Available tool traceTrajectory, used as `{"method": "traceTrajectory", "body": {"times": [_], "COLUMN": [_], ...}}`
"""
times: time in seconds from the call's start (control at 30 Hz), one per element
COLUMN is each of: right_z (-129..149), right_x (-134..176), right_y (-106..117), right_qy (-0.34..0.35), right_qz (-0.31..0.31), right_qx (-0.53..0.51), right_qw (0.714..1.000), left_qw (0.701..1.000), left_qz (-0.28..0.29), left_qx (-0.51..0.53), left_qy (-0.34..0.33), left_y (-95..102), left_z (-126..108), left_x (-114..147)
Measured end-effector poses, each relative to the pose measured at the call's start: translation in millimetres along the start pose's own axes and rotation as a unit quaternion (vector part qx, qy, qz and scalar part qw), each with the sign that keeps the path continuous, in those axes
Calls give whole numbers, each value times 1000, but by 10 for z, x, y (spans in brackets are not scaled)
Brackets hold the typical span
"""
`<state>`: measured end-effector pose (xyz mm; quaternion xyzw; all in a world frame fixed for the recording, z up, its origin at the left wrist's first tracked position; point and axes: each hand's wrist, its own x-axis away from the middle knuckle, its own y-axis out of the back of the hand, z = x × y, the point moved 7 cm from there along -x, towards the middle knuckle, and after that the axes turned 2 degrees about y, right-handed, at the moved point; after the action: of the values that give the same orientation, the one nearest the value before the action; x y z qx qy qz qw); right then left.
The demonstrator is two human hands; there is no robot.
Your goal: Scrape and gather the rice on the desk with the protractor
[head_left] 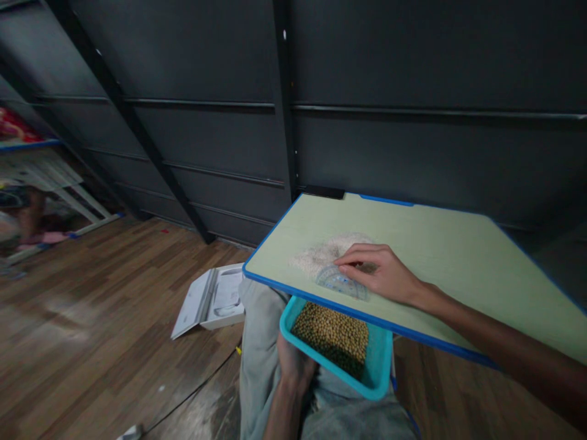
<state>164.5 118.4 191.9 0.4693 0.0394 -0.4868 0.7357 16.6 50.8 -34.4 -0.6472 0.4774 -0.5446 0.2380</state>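
Note:
My left hand (pixel 296 360) supports a teal plastic tray (pixel 382 366) from below, near the table's front edge; its fingers are mostly hidden under the tray. Round tan beans (pixel 332 330), perhaps soybeans, fill much of the tray, darker in the shade toward the front. Over the tabletop, my right hand (pixel 373 269) has thumb and fingertips pinched together; whatever is between them is too small to make out. Beneath those fingertips lies a loose, spread heap of whitish grains (pixel 316 256), rice-like. A clear, blue-marked semicircle like a protractor (pixel 342 284) shows flat beside the heap.
The pale green table (pixel 440 256) has a blue rim and stands against a dark panelled wall (pixel 206 134). A black flat object (pixel 323 192) sits at its back edge. On the wooden floor are an open white box (pixel 222 299) and a cable (pixel 192 391). A person's leg (pixel 33 214) shows far left.

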Motion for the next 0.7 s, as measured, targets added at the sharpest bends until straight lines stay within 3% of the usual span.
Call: {"method": "traceTrajectory", "body": {"times": [0.3, 0.7], "right_z": [-9, 12], "right_x": [-13, 10], "right_y": [103, -23], "right_qy": [-1, 2], "right_qz": [-25, -1], "right_qx": [15, -4], "right_qw": [1000, 1000], "left_qw": [1000, 1000], "left_qz": [-11, -25], "left_qx": [-23, -8], "left_qy": [1, -12], "left_y": [16, 45], "left_z": [-3, -14], "left_x": [11, -8]}}
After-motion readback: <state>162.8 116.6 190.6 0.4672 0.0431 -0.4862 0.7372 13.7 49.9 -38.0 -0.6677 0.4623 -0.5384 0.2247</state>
